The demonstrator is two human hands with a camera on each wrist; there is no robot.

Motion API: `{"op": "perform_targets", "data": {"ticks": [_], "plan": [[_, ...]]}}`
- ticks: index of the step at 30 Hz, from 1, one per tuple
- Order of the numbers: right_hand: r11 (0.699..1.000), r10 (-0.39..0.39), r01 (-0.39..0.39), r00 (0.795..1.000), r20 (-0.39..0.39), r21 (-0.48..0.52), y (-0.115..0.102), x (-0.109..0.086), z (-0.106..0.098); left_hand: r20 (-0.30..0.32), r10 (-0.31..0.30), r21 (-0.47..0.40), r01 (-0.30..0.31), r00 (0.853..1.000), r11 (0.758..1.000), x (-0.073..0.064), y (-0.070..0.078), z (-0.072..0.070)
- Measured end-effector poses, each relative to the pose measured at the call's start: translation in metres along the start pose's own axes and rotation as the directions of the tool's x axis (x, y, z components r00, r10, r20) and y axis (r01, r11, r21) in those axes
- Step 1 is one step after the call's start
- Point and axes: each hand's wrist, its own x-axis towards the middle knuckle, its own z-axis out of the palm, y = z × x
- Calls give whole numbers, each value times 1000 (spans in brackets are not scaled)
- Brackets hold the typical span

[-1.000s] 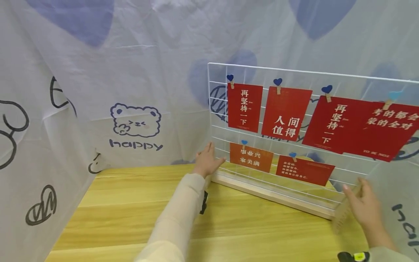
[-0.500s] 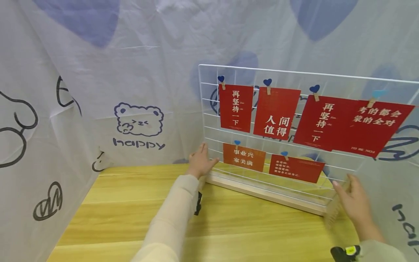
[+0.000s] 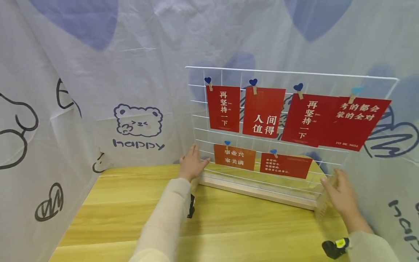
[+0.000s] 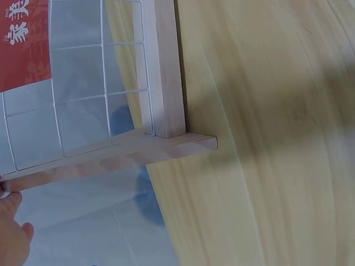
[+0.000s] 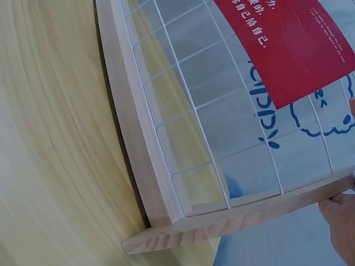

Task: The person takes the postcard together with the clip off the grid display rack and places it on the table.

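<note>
A white wire grid rack (image 3: 291,71) stands upright on a wooden base, with several red cards (image 3: 263,112) and an orange card (image 3: 234,157) clipped to it by small pegs with blue hearts. My left hand (image 3: 192,164) grips the rack's left wooden side piece (image 4: 111,158); in the left wrist view only part of that hand shows, at the piece's far end. On the opposite side my right hand (image 3: 342,194) holds the right wooden side piece (image 5: 260,213), thumb against its outer face. The rack hides some of the fingers of both hands.
Below the rack spreads a yellow wood-grain table (image 3: 255,233). White cloth (image 3: 137,80) printed with hearts, a bear and "happy" hangs behind and on both sides, close to the rack's back and right end.
The rack has moved left across the table, and both hands have moved left with it. Its top right corner now shows in the head view. The cards stay clipped in place.
</note>
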Motion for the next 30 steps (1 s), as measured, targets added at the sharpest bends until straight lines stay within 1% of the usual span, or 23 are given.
{"op": "perform_targets", "data": {"ticks": [5,8,12,15,23,30], "plan": [[1000,-16,16,1000,-11,-1,0,2,-1,3,3,-5,-3,1000,1000,-1,0,-1],[1000,-10,10,1000,0,7,0,2,-1,0,2,-8,-2,1000,1000,-2,0,-3],[1000,21,-20,999,25,-10,-1,2,0,12,-10,-32,10,1000,999,-4,-1,-4],[999,43,-42,998,37,-25,0,2,-1,23,-5,-45,6,1000,999,-5,-1,-4],[999,47,-47,998,39,-5,2,1,-3,20,13,-11,-13,1000,1000,-5,2,-5],[999,37,-36,997,62,-10,3,1,-3,2,27,-7,-27,1000,1000,-4,1,-3]]}}
